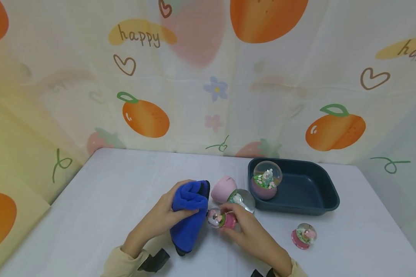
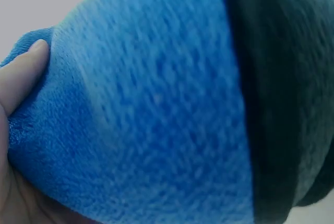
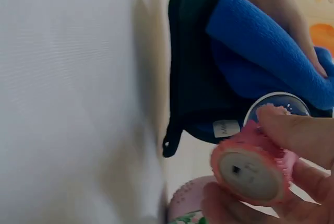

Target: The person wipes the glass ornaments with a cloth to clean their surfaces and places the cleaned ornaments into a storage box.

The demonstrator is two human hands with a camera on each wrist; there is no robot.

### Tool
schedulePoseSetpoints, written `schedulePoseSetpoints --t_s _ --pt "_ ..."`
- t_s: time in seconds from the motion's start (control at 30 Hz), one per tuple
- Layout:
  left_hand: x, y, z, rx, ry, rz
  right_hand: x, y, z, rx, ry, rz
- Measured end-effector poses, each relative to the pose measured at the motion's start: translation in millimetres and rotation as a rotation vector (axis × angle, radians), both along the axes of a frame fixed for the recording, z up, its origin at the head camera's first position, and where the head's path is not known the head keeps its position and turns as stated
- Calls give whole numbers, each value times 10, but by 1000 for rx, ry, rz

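My left hand [image 1: 164, 213] grips a folded blue cloth [image 1: 190, 227] with dark edging; in the left wrist view the cloth [image 2: 156, 98] covers most of the picture. A small snow globe [image 1: 225, 218] with a pink base is held in my right hand [image 1: 246, 227] by thumb and fingers, lying sideways with its glass dome toward the cloth. From the right wrist view, the pale underside of the snow globe [image 3: 249, 174] faces the camera, and its dome overlaps the cloth [image 3: 261, 46]. Just behind it, a larger pink snow globe [image 1: 224, 189] lies on its side.
At the back right stands a dark blue tray [image 1: 308, 207] with a large snow globe [image 1: 265, 182] at its left end. Another small pink snow globe [image 1: 303, 236] sits on the white table [image 1: 124, 181] in front of the tray. A printed curtain [image 1: 187, 84] hangs behind.
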State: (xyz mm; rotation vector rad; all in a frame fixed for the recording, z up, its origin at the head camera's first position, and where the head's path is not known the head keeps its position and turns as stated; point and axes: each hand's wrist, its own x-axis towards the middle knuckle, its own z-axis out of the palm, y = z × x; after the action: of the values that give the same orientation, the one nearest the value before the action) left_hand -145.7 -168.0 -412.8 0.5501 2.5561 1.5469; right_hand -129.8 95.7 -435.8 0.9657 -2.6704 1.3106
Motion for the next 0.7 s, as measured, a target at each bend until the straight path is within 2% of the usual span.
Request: schedulePoseSetpoints --t_s 0.4,0.7 --pt "51 51 14 65 -19 -43 1 95 154 -230 -198 -25" --pt "130 167 38 92 -26 -164 21 79 175 -367 -238 -3"
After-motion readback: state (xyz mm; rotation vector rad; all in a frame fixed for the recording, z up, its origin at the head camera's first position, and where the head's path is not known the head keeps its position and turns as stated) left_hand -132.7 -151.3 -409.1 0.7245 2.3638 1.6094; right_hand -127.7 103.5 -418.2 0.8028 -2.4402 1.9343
